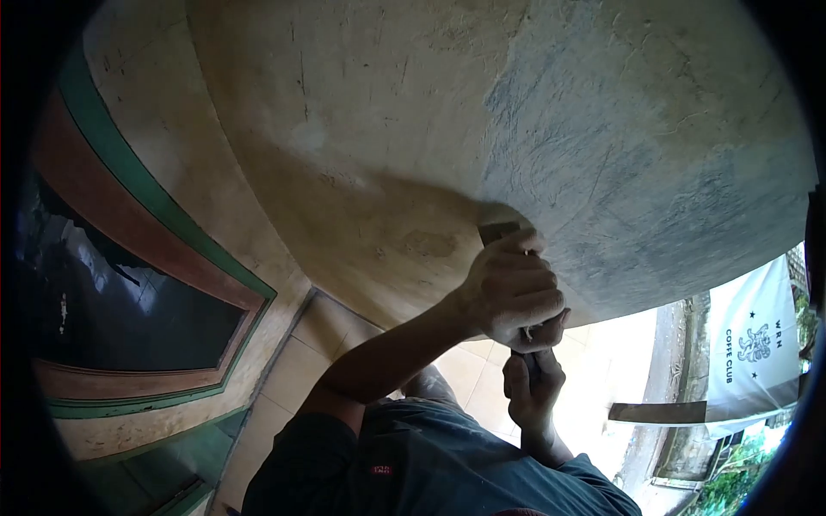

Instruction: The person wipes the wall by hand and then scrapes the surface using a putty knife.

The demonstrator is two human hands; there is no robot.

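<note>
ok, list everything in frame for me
wall: one, beige with a blue-grey patch, fills the upper frame
tool: one, brownish blade end against the wall, dark handle below
frame: one, green and red-brown bands, left
glass: one dark pane, inside the frame
floor tiles: several, cream, centre
banner: one, white with dark print, right edge
foliage: green, bottom right
shirt: one, dark teal, bottom
left hand: gripping the tool near the blade
right hand: gripping the handle lower down

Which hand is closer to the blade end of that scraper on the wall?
Left. The left hand grips the scraper just behind its blade; the right hand holds its handle end, farther back.
</note>
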